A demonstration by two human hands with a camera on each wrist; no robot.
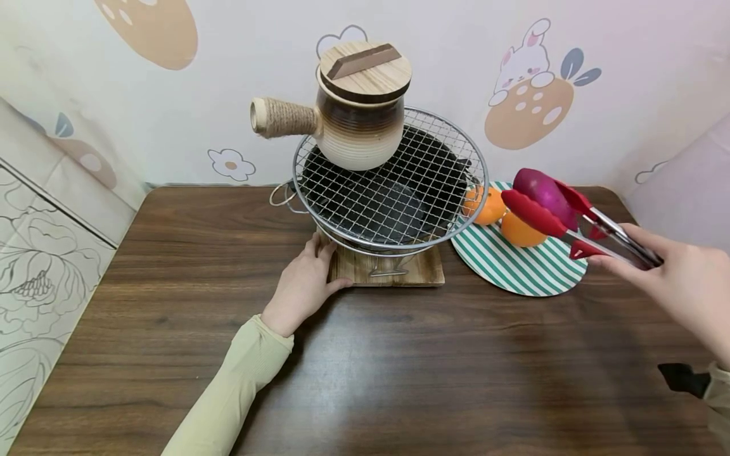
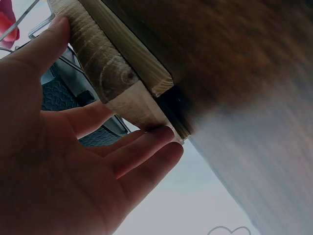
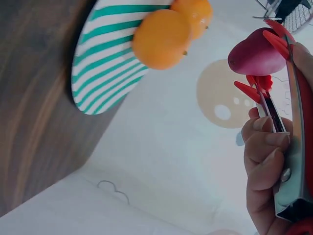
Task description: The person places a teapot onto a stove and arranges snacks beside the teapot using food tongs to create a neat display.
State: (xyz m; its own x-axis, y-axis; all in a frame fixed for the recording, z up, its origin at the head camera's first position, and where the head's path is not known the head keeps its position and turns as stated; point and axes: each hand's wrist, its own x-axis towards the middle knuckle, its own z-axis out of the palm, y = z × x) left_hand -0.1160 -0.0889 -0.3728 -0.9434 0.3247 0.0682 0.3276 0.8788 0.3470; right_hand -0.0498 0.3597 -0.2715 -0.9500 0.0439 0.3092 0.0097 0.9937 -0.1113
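Observation:
My right hand (image 1: 684, 278) grips red-tipped metal tongs (image 1: 616, 237). Between the tong heads is a smooth purple egg-shaped piece of produce (image 1: 542, 193), held above the plate; its exact kind is unclear. My left hand (image 1: 305, 278) touches the left side of a wooden base board (image 1: 419, 269), thumb near the front corner. In the left wrist view its thumb and fingertips rest along the edge of the board (image 2: 107, 63). On that board stands a black grill stove (image 1: 393, 206) topped by a round wire rack (image 1: 445, 152).
A lidded ceramic pot (image 1: 359, 133) with a rope-wrapped handle (image 1: 288, 118) stands on the rack's back left. Right of the stove, a green-striped plate (image 1: 530, 275) bears two orange fruits (image 1: 520, 231). The brown table (image 1: 365, 380) meets a patterned wall (image 1: 228, 82) behind.

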